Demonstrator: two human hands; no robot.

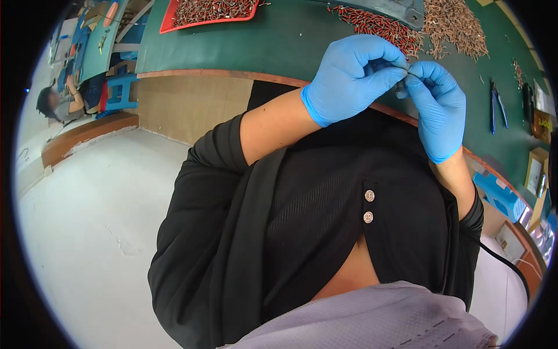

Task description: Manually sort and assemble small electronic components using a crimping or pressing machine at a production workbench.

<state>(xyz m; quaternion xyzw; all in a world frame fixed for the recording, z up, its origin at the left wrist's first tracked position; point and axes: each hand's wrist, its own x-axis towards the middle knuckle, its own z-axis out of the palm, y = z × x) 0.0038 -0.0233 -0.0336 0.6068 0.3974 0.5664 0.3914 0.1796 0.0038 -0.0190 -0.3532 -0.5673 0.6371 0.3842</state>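
Observation:
Both my hands wear blue gloves and meet above the near edge of the green table (pixel 279 55). My left hand (pixel 359 75) is closed in a pinch, thumb against forefinger. My right hand (pixel 436 102) pinches at the same spot, its fingertips touching those of the left. Whatever sits between the fingertips is too small and covered to name. Just beyond the hands lies a pile of small red parts (pixel 381 29) with metal-looking ends. Beside it, to the right, spreads a heap of small tan-brown parts (pixel 456 29).
A red tray (pixel 168 22) full of small parts stands at the far left of the table. Blue-handled pliers (pixel 496 107) lie at the right. A grey-blue box-like object (pixel 401 10) stands at the back. Another person (pixel 67 99) sits at the far left near a blue stool (pixel 121 92).

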